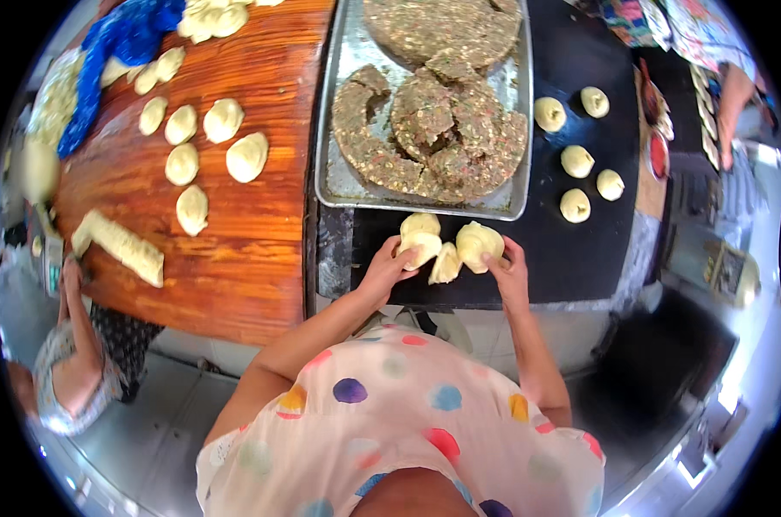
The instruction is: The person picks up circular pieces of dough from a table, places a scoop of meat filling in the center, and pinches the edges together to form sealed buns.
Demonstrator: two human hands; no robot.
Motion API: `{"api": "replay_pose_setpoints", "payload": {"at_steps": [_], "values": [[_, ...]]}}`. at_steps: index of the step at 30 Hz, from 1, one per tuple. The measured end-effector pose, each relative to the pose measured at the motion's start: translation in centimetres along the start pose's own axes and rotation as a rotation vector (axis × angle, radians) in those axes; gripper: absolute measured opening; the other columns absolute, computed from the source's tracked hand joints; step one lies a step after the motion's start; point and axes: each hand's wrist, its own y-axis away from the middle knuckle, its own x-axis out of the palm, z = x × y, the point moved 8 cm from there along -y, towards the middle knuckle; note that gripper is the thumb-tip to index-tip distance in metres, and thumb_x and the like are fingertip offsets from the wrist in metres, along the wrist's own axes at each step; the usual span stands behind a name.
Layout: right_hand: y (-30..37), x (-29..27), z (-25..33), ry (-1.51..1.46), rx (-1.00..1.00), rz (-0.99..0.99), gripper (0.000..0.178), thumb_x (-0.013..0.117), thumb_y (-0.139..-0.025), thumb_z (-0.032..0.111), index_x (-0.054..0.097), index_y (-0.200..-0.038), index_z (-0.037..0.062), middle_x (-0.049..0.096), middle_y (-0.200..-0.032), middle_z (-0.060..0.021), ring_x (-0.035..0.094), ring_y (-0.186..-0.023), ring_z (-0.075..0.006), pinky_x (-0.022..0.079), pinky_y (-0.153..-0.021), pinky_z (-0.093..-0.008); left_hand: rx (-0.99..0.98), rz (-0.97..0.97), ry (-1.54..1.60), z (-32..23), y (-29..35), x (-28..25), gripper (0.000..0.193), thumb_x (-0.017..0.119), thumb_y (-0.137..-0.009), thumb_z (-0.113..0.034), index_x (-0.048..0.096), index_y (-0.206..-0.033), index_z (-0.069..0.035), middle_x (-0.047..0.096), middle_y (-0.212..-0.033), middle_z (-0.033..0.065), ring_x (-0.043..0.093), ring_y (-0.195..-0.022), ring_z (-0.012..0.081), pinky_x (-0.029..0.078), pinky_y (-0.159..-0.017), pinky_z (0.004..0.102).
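Observation:
My left hand (388, 270) is closed on the edge of a flattened piece of dough (421, 247) near the front edge of the black work surface. A larger rounded piece of dough (476, 245) is in my right hand (509, 276), thumb and fingers curled on its right side. Between the two hands lies a smaller folded dough piece (444, 265). One more dough piece (420, 223) sits just behind the one at my left hand, partly covered by it. Right behind these pieces is a metal tray (425, 205) heaped with minced filling (446, 129).
Several dough balls (576, 161) sit on the black surface to the right. Dough pieces (222, 120) and a thick dough strip (127, 248) lie on the wooden table (252, 250) at left, near a blue cloth (119, 60). Other people stand at far left and far right.

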Motion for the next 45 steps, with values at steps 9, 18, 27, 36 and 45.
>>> {"api": "replay_pose_setpoints", "payload": {"at_steps": [9, 18, 27, 36, 45], "values": [[-0.9, -2.6, 3.9, -0.034, -0.176, -0.095, 0.027, 0.058, -0.095, 0.008, 0.056, -0.12, -0.0021, 0.061, -0.118, -0.0105, 0.063, -0.105, -0.0184, 0.051, -0.089, -0.029, 0.795, -0.649, -0.338, -11.5, 6.9, -14.0, 0.031, 0.062, -0.092, -0.012, 0.057, -0.121, -0.002, 0.066, -0.099, 0.0061, 0.062, -0.084, 0.0117, 0.051, -0.076, 0.0261], [-4.2, 30.6, 13.7, 0.111, -0.477, 0.577, 0.027, 0.062, -0.094, 0.011, 0.058, -0.118, 0.0001, 0.065, -0.111, -0.0091, 0.061, -0.104, -0.0166, 0.048, -0.091, -0.0291, 0.79, -1.384, -0.436, -32.0, 14.2, -38.4, 0.036, 0.066, -0.089, -0.024, 0.062, -0.117, -0.002, 0.067, -0.106, 0.0101, 0.062, -0.1, 0.0201, 0.049, -0.085, 0.0338], [-13.4, 55.8, 13.4, 0.424, -0.523, 0.477, 0.057, 0.077, -0.082, 0.027, 0.053, -0.12, -0.0072, 0.062, -0.11, -0.0189, 0.063, -0.099, -0.0264, 0.051, -0.086, -0.0345, 0.588, -1.329, -0.328, -41.6, 9.6, -49.2, 0.047, 0.074, -0.08, -0.039, 0.067, -0.098, 0.004, 0.068, -0.093, 0.0143, 0.066, -0.091, 0.0267, 0.05, -0.083, 0.0373], [-10.3, 58.7, 14.7, 1.305, -0.799, 0.761, 0.077, 0.08, -0.069, 0.046, 0.059, -0.12, -0.007, 0.066, -0.101, -0.0216, 0.065, -0.091, -0.0352, 0.05, -0.087, -0.0431, 0.446, -0.617, -0.855, -45.6, 3.6, -44.6, 0.063, 0.079, -0.067, -0.056, 0.07, -0.095, 0.001, 0.064, -0.078, 0.0101, 0.063, -0.077, 0.0218, 0.05, -0.07, 0.034], [-12.5, 63.9, 19.1, 0.603, -0.414, 0.917, 0.056, 0.08, -0.077, 0.029, 0.058, -0.117, -0.0035, 0.069, -0.101, -0.0129, 0.065, -0.092, -0.0186, 0.051, -0.083, -0.0327, 0.908, -0.784, -0.324, -52.9, 6.1, -49.3, 0.045, 0.077, -0.076, -0.028, 0.063, -0.109, 0.001, 0.066, -0.102, 0.0119, 0.062, -0.095, 0.0209, 0.047, -0.088, 0.0347]]}}
